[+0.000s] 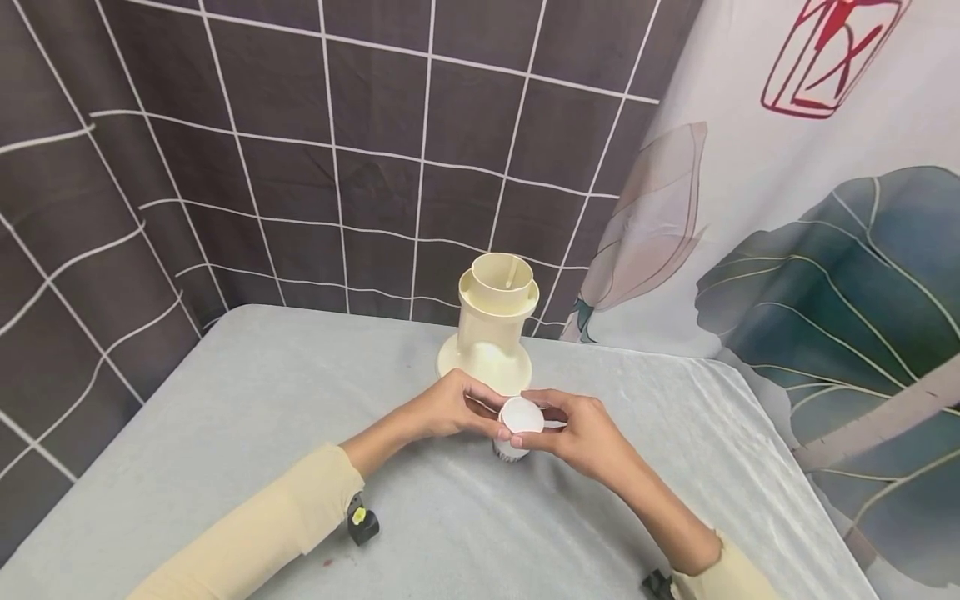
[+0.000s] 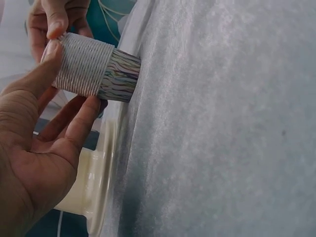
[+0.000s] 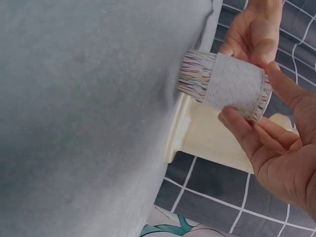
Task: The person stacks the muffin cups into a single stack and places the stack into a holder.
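Observation:
A stack of nested paper cups [image 2: 84,64] stands upright on the cloth-covered table, its white rims forming close ridges and its lower part printed with coloured wavy lines. From one side my left hand [image 1: 450,408] grips the upper part of the stack between thumb and fingers. My right hand [image 1: 585,429] holds it from the opposite side, also near the top. A narrow patterned band shows above the ridged rims in the right wrist view. Just behind the cups is a cream plastic stand [image 1: 491,333] with a wide round base and an open tube on top.
A pale grey cloth covers the table [image 1: 300,383]. Behind it hangs a dark curtain [image 1: 375,183] with white grid lines. To the right is a white curtain [image 1: 667,308] with large leaf prints. Black wrist cameras sit at both sleeves.

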`<state>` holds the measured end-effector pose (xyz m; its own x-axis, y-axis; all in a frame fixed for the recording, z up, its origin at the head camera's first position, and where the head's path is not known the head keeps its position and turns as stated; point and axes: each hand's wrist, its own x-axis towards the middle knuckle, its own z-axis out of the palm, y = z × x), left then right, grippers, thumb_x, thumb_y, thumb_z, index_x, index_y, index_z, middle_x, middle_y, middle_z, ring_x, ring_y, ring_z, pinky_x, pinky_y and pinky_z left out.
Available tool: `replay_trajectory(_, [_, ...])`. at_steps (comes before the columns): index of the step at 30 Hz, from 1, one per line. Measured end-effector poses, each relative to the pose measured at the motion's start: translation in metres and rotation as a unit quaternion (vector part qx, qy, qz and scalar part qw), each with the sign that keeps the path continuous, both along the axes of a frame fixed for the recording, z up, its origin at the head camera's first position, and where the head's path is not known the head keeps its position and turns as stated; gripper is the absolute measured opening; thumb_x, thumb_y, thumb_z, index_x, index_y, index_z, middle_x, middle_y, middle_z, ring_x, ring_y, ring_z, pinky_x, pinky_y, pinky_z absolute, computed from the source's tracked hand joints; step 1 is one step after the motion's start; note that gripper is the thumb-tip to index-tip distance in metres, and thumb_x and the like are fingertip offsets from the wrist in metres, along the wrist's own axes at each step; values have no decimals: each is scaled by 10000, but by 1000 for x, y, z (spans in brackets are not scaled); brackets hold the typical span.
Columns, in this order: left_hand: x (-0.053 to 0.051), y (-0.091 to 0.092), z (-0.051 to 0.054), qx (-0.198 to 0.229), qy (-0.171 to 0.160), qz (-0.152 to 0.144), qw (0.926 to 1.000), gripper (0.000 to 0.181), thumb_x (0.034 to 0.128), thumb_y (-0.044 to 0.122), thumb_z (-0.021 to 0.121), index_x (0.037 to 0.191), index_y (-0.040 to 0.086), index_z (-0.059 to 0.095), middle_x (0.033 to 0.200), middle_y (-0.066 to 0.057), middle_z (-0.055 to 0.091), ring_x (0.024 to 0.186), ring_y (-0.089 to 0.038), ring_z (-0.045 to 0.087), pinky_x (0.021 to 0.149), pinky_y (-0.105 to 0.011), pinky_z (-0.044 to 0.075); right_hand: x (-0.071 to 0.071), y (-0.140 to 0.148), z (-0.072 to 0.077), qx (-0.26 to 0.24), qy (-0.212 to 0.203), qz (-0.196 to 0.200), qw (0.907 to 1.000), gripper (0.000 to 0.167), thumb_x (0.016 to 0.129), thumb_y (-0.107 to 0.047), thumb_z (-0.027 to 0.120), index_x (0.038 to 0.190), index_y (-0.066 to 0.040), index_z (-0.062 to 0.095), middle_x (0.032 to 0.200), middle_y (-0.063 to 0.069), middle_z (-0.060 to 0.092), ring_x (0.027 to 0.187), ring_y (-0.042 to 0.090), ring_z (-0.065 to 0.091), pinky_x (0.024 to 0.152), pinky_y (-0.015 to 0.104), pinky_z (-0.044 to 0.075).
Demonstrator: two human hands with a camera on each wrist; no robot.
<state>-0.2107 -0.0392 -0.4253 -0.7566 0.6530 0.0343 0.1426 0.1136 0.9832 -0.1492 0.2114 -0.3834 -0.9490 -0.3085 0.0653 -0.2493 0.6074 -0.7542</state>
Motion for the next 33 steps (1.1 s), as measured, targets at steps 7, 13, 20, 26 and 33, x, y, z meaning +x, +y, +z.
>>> replay_trajectory(7, [0, 1, 1, -62, 191, -26, 9998, 391, 911, 20, 930, 1283, -31, 822, 1201, -199, 852, 1049, -203, 860, 940, -314, 708, -3, 3, -6, -371, -269, 30, 9989, 610, 853, -217, 1012, 1364, 23, 781, 1328, 191, 826, 1224, 343, 822, 938, 295, 700])
replay_trajectory(13, [1, 3, 1, -115, 322, 70, 9994, 481, 916, 42, 935, 1371, -5, 787, 1235, -207, 845, 1095, -259, 859, 948, -295, 701, -6, 6, -6, -191, -190, 170, 9995, 607, 883, -193, 985, 1384, 64, 757, 1352, 239, 795, 1225, 362, 816, 918, 251, 693])
replay_trajectory(20, [0, 2, 2, -58, 311, -33, 9995, 454, 902, 12, 935, 1334, -19, 800, 1239, -210, 841, 1078, -239, 857, 943, -305, 704, -9, 4, -3, 49, -277, 109, 9995, 596, 838, -229, 1017, 1344, 4, 804, 1290, 197, 829, 1186, 313, 835, 887, 228, 683])
replay_trajectory(26, [-1, -1, 5, -236, 294, -149, 9992, 471, 902, 23, 937, 1349, -9, 792, 1236, -207, 843, 1049, -206, 854, 930, -281, 699, -10, 0, 0, 50, -433, 80, 9990, 590, 809, -230, 1034, 1319, -22, 825, 1255, 175, 844, 1175, 289, 839, 876, 221, 681])
replay_trajectory(33, [-1, 0, 6, -319, 511, -196, 9980, 460, 907, 58, 945, 1338, -12, 799, 1205, -176, 859, 1045, -193, 858, 942, -269, 691, -10, 3, -2, -79, -433, 133, 9989, 586, 815, -221, 1032, 1324, -20, 822, 1282, 181, 837, 1184, 295, 836, 889, 250, 693])
